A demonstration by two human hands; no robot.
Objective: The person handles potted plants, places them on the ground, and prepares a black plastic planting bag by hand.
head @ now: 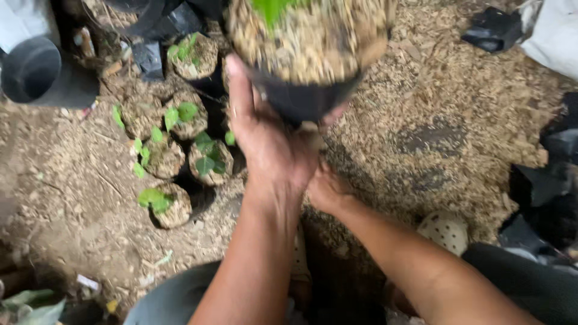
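Both hands, the left hand and the right hand, are closed around a black seedling bag raised above the ground. If the soft bag sags, its loose filling may spill onto the potted seedlings at left.

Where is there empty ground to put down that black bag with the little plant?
The widest bare patch is the husk-strewn ground to the right of the black soil-filled seedling bag held in both hands, short of the crumpled black empty bags at the right edge. Another lies at lower left, below the cluster of small potted seedlings. That cluster itself is crowded.
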